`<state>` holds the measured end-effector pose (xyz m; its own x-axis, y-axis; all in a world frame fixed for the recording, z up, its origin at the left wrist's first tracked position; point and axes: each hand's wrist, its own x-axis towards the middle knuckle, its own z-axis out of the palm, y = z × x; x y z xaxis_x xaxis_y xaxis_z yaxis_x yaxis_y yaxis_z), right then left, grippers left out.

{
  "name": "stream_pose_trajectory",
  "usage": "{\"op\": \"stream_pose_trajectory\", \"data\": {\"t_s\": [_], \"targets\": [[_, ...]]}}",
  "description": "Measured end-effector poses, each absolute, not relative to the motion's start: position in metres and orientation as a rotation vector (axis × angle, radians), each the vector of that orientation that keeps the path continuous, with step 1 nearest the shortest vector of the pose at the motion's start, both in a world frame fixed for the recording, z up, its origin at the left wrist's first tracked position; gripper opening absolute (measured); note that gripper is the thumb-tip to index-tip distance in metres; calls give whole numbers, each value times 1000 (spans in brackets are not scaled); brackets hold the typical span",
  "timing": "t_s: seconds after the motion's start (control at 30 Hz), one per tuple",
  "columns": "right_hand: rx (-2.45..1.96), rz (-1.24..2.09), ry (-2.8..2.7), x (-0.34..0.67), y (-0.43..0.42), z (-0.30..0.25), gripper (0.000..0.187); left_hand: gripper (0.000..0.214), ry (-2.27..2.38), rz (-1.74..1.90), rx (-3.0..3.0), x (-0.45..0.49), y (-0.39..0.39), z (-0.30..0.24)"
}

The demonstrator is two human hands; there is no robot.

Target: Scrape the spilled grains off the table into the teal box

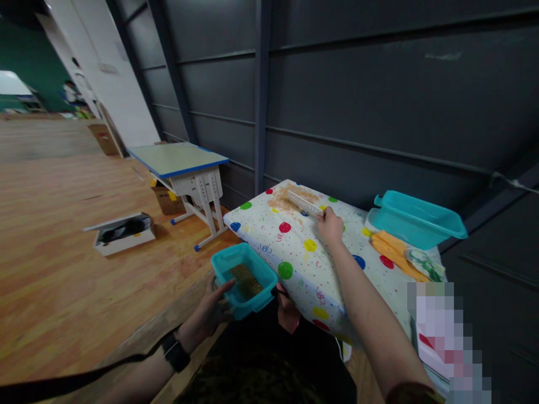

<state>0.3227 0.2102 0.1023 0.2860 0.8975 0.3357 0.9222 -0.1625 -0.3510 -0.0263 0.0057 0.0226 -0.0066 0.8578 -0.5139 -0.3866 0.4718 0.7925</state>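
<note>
My left hand [213, 311] grips a small teal plastic box [244, 279] by its near side, holding it just below the near-left edge of the table; brown grains lie in its bottom. My right hand [330, 227] is stretched out over a table with a white, colour-dotted cloth [303, 264] and is closed on a flat white ruler-like strip [304, 202]. The strip's far end rests by a pile of brown grains [290, 198] spread at the table's far corner. A pinkish thing [288, 314] shows under the table edge beside the box; I cannot make out what it is.
A larger teal lidded box [415, 217] stands at the table's right, with orange cloths [396, 252] and a green-white packet [425, 264] in front. A grey wall runs behind. Left, on wooden floor, stand a blue-edged desk [179, 160] and an open white box [122, 233].
</note>
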Motion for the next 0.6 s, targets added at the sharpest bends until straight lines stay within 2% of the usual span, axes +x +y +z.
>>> {"op": "stream_pose_trajectory", "data": {"t_s": [0.17,0.33,0.6], "targets": [[-2080,-87,-1617,323,209,100,26,87,1220,1037,565,-21,2,25],[-2063,-54,-1658,323,208,102,23,69,1222,1032,490,-24,-1,32],[-2089,-76,-1528,333,205,107,29,53,1129,1028,360,-27,-5,37]]}}
